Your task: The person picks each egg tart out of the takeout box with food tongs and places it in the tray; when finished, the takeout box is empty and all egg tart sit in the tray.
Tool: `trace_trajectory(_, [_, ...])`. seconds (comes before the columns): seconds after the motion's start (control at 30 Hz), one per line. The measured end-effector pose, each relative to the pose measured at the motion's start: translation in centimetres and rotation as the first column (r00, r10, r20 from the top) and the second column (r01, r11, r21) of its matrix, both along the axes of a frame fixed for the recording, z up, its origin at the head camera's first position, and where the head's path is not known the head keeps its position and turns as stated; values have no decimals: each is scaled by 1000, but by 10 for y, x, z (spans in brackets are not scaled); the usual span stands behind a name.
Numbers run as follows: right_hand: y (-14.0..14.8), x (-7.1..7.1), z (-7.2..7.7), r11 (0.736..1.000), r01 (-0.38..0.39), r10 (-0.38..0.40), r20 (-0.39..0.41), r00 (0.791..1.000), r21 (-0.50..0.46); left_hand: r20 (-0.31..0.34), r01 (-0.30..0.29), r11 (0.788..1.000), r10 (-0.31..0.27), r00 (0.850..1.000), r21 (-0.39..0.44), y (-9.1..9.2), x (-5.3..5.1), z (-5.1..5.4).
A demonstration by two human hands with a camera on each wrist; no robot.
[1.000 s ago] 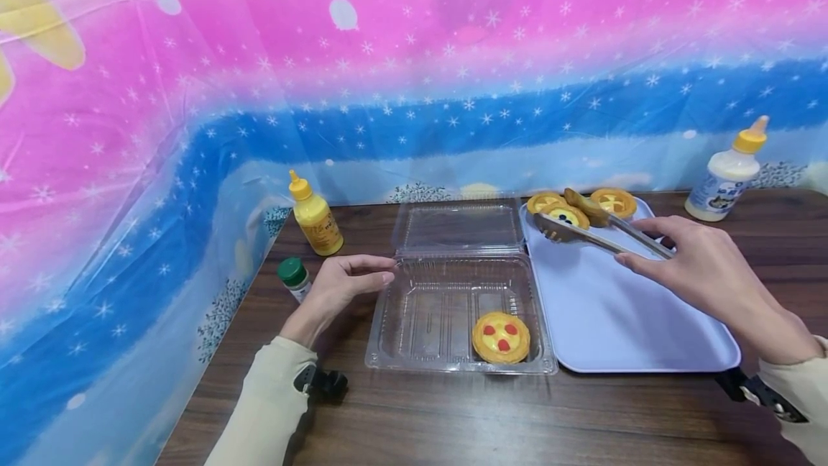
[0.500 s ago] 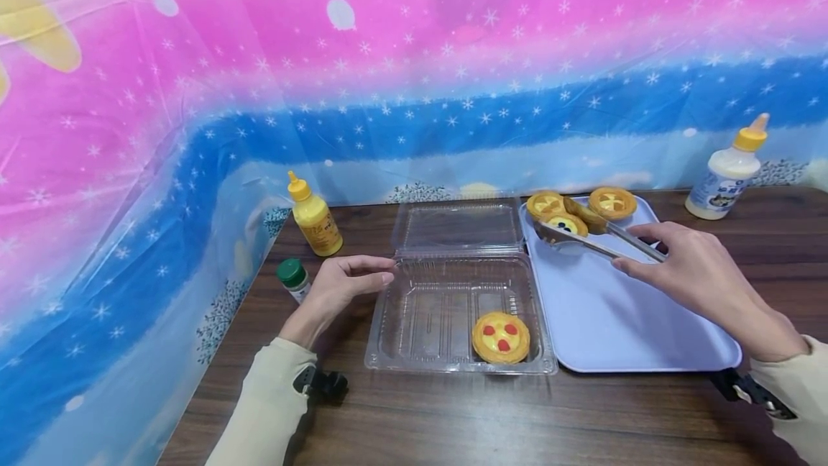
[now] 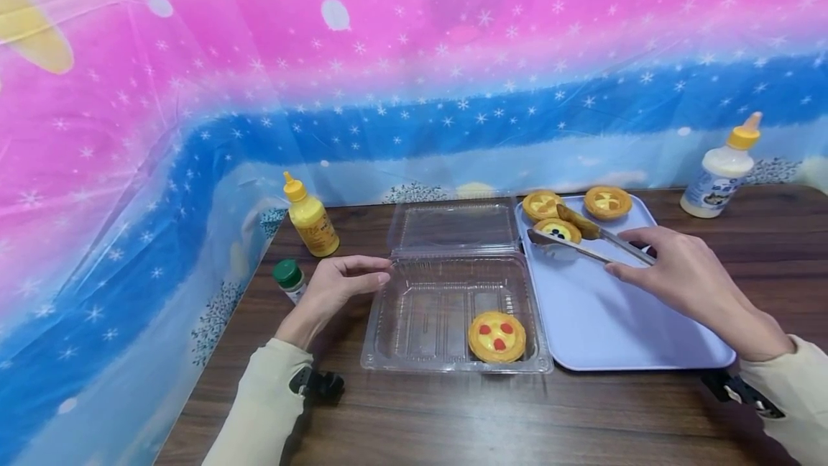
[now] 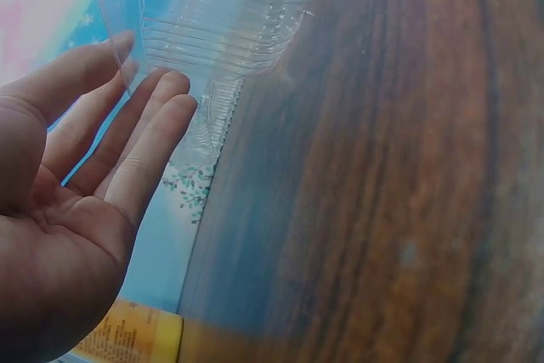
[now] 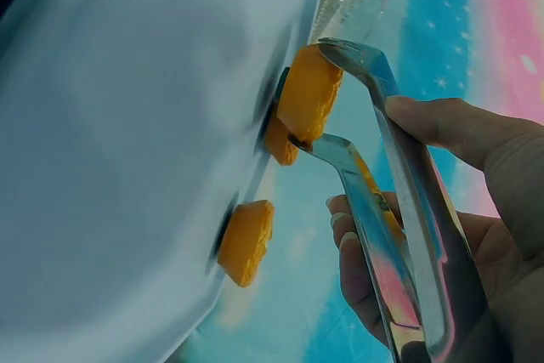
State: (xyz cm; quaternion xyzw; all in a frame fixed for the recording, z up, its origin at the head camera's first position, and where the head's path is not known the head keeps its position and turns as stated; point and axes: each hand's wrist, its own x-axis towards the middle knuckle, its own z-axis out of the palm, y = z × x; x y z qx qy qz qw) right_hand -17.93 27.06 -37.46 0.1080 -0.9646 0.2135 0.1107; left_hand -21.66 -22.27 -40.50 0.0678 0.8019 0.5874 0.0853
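Note:
My left hand (image 3: pixel 333 290) pinches the left rim of an open clear plastic container (image 3: pixel 427 367) between thumb and fingertips. Inside it, at the front right, lies a tart with three red pieces on top (image 3: pixel 497 337). In my right hand (image 3: pixel 688 279) I grip metal tongs (image 5: pixel 408 184), thumb on one arm and fingers on the other. The tong tips stand on either side of a tart with dark berries (image 3: pixel 557 231), at the back of the lilac tray (image 3: pixel 634 329). Whether that tart touches the tray, I cannot tell.
Two more tarts, a left one (image 3: pixel 542 205) and a right one (image 3: pixel 607 203), sit at the tray's back. A white bottle (image 3: pixel 716 177) stands right of the tray. Left of the container are a yellow squeeze bottle (image 3: pixel 313 225) and a green-capped jar (image 3: pixel 289 276).
My right hand and the tongs have shifted slightly left, and the tong arms have drawn closer about the berry tart. The left hand has stayed at the container's rim.

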Motion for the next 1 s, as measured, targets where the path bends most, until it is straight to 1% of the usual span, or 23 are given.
trace_trajectory(0.2, [-2, 0, -3, 1000, -20, 20, -7, 1000, -1, 0, -2, 1000, 2, 1000, -21, -1, 1, 0])
trace_trajectory(0.57, [-2, -1, -2, 1000, -9, 9, -20, 1000, 9, 1, 7, 1000, -7, 1000, 17, -3, 0, -1])
trace_trajectory(0.77, [-1, 1, 2, 1000, 8, -8, -11, 1000, 6, 10, 0, 1000, 0, 1000, 7, -2, 1, -1])
trace_trajectory(1.0, [4, 6, 13, 999, 33, -33, 4, 999, 2, 11, 3, 1000, -3, 1000, -7, -1, 1, -1])
